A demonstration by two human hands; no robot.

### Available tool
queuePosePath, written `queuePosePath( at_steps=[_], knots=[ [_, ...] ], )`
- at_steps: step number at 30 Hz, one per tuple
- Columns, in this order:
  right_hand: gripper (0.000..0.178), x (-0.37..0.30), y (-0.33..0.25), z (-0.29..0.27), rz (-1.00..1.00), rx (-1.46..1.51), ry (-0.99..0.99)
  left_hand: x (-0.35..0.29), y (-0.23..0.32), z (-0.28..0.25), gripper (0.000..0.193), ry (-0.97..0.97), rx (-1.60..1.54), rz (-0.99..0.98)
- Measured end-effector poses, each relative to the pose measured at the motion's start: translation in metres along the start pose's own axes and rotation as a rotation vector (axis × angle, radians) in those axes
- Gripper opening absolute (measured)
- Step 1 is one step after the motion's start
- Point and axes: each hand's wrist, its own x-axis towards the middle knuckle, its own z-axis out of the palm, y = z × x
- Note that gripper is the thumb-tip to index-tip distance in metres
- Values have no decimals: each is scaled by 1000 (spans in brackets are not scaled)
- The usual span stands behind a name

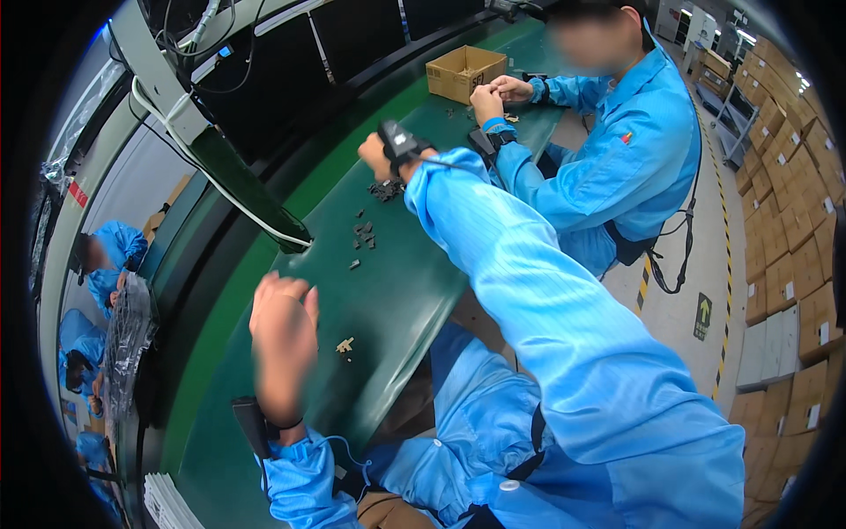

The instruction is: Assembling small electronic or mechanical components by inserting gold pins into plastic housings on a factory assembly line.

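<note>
My left hand (pixel 284 339) is raised over the near part of the green table (pixel 397 300). Its fingers point away from me with the thumb apart, and nothing shows in them; the hand is slightly blurred. Beside it lie a few small pale pieces (pixel 345 345). My right hand (pixel 377 159) stretches far forward, next to a heap of small dark grey parts (pixel 384 189). A black wrist device (pixel 401 143) covers much of that hand, so its fingertips are hidden. More small dark parts (pixel 363 234) lie scattered between my two hands.
A co-worker in blue (pixel 617 150) sits at the right, both hands together over the table near an open cardboard box (pixel 465 75). A grey post (pixel 176 88) with cables rises at the left. Stacked cartons (pixel 793 220) line the right side. Other people sit far left.
</note>
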Motion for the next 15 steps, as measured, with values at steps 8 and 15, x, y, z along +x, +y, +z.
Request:
queuePosePath(
  at_steps=[8,15],
  knots=[
    [26,-5,67,-29,305,28,58,-138,-76,-19,9,172,96,-525],
    [28,1,80,-19,253,-37,-94,-155,-90,-15,25,182,7,-659]
  ],
)
